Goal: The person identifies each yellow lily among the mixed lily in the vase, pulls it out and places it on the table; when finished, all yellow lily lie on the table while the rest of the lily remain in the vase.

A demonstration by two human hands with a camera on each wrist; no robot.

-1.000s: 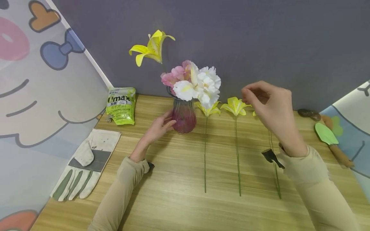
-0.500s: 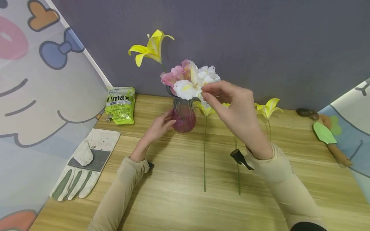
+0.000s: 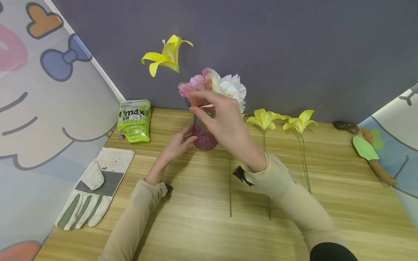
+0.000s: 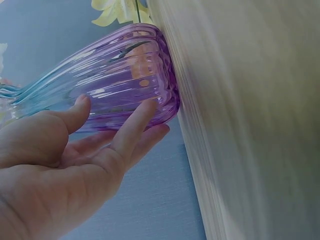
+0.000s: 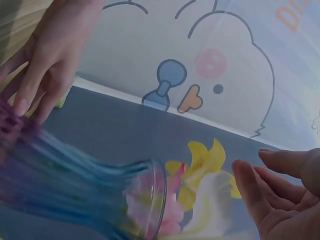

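A ribbed glass vase, purple at the base and bluish toward the neck, stands upright near the back wall. It holds a tall yellow lily, pink flowers and white flowers. My left hand rests its fingers and thumb along the left side of the vase's lower part; in the left wrist view the fingers are loosely extended. My right hand is at the vase mouth, hiding part of the rim and blooms. In the right wrist view its thumb and fingertips stand apart with nothing between them.
Yellow lilies lie on the wooden table, one bloom mostly behind my right hand. To the left are a green bag and a work glove. A green-bladed trowel lies far right, by a dark stone.
My right hand has swept left from above the lilies on the table, past the white flowers, to the vase mouth. My left hand has stayed at the vase.
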